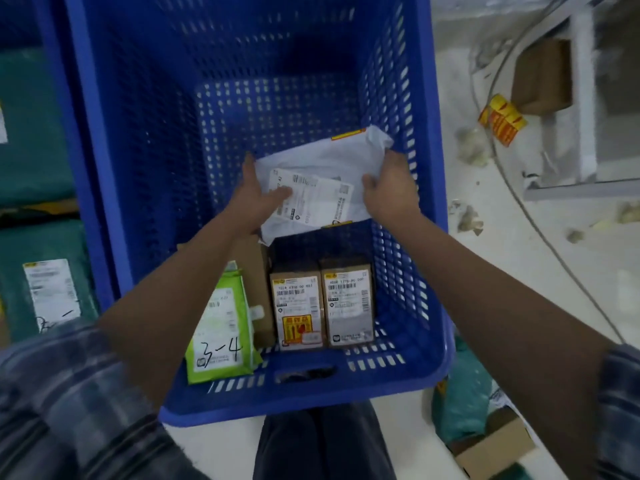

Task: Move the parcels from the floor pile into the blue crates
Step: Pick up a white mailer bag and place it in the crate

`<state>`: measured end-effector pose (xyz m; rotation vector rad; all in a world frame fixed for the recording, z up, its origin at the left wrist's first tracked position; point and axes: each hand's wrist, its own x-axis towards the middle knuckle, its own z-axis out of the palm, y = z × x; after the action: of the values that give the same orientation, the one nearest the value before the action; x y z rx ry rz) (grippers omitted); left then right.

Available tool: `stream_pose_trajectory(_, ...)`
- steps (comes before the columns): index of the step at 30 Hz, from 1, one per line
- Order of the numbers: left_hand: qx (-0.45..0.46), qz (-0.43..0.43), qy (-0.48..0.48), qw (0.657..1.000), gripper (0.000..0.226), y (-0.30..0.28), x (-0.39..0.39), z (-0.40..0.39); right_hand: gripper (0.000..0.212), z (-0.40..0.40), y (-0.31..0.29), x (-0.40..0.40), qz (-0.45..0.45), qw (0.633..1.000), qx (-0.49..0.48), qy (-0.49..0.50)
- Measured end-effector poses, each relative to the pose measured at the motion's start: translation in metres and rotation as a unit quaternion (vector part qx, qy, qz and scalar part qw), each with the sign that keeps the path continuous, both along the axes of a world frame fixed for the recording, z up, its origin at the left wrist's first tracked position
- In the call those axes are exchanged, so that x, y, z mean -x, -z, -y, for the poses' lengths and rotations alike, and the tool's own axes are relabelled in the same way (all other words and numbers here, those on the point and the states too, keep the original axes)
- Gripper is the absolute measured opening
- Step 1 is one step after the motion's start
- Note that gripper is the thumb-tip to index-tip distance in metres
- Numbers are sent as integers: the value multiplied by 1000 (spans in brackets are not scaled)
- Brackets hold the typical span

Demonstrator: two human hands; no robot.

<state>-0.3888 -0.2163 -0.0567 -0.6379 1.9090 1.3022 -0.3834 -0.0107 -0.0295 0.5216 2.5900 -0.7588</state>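
A large blue crate [433,188] fills the middle of the head view. Inside it, both hands hold a white plastic mailer [332,161] with a shipping label. My left hand [256,199] grips its left edge with the thumb on the label. My right hand [391,192] grips its right edge. Below the mailer, at the crate's near end, stand two brown boxes [322,303] side by side, a taller brown box [254,271] and a green pouch [221,327] marked "3-4".
Green parcels [38,140] lie in a second blue crate at the left. On the floor at lower right sit a teal bag [464,403] and an open cardboard box [495,448]. A cable, scraps, a yellow-red wrapper [502,119] and a white frame lie at right.
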Motion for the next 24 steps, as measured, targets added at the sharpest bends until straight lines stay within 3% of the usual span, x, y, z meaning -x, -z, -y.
stream_pose_trajectory(5,7,74,-43,996,88,42,5,-23,61,5,46,5,21,999,-24,-3)
stream_pose_trajectory(10,12,120,-106,987,100,88,1,-33,78,-2,103,-10,81,995,37,38)
stream_pose_trajectory(16,97,170,-48,979,84,137,-11,-48,95,-16,150,-47,161,984,74,-23)
stream_pose_trajectory(19,105,196,-26,975,83,150,-23,-52,94,-17,162,-55,255,963,52,-71)
stream_pose_trajectory(24,125,206,2,971,79,160,-32,-55,96,-14,176,-54,349,933,70,-50)
